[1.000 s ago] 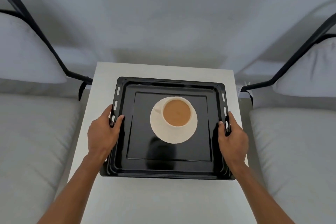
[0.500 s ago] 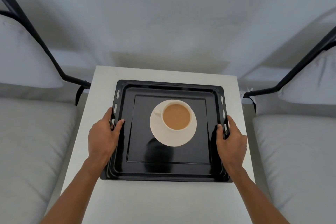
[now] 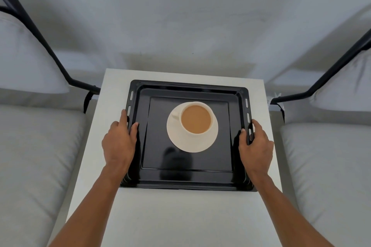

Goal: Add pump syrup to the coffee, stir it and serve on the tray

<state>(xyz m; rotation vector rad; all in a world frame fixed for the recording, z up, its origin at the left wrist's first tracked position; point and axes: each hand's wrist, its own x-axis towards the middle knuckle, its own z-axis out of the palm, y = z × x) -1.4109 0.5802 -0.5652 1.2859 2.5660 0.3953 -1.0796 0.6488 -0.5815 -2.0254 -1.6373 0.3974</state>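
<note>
A black metal tray (image 3: 188, 176) lies on a small white table (image 3: 180, 216). On the tray stands a white cup (image 3: 195, 119) full of light brown coffee, set on a white saucer (image 3: 190, 142), its handle pointing left. My left hand (image 3: 120, 140) grips the tray's left rim, thumb over the edge. My right hand (image 3: 256, 142) grips the right rim the same way. No syrup pump or spoon is in view.
Grey cushioned seats (image 3: 36, 156) with black metal armrests (image 3: 80, 84) flank the table on both sides; the right seat (image 3: 331, 166) sits close to my right forearm. A pale wall rises behind the table's far edge.
The tray with the cup has slid a little farther onto the table, away from me, with both hands still on its rims. The view has tilted slightly.
</note>
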